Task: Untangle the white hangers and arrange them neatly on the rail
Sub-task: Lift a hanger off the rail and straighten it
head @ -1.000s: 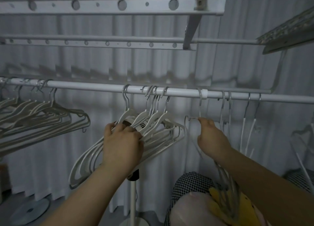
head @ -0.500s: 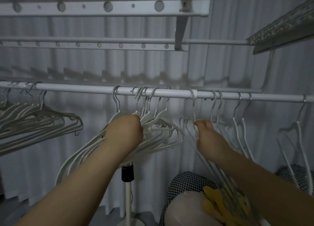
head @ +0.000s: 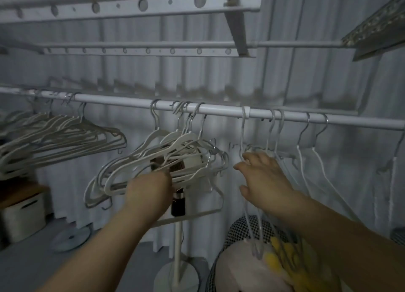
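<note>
A white rail runs across the view. Several tangled white hangers hang in a bunch at its middle. My left hand grips the lower bars of this bunch from below, fingers curled round them. To the right, several thin white hangers hang edge-on from the rail. My right hand is spread with straight fingers, its fingertips at the neck of the leftmost of these; it holds nothing. Another neat group of white hangers hangs at the far left.
A fan stand with a round base stands behind the middle bunch. A white box and a round disc are on the floor at left. Checked fabric and something yellow lie below my right arm. Perforated rack bars are overhead.
My right hand has let go of the hanger neck it pinched and spread its fingers. My left hand has slid lower along the middle bunch, still gripping it.
</note>
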Demonstrator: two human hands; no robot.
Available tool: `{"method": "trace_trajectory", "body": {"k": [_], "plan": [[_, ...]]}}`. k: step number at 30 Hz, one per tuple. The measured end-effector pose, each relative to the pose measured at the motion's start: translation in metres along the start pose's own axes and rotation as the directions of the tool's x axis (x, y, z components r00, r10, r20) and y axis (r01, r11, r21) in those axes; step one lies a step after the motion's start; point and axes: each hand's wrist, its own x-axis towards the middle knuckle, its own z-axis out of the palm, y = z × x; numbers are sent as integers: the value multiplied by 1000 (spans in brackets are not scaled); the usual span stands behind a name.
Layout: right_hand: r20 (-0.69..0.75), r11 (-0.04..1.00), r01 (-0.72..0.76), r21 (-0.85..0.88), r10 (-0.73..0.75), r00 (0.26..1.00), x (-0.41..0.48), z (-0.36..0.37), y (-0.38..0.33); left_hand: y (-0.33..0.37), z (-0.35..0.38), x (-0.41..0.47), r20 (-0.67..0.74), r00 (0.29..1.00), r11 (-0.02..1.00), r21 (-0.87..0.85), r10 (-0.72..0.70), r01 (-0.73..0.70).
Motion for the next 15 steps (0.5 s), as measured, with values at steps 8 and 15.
{"method": "trace_trajectory", "body": {"k": [8, 15], "plan": [[38, 970, 243, 3, -243, 969, -2, 2, -45, -34, -40, -96, -70, 981, 984, -25, -179, 177], [168, 825, 199, 528, -332, 928, -14, 1, -85, -66, -86, -154, -141, 971, 970, -179, -191, 165]]}}
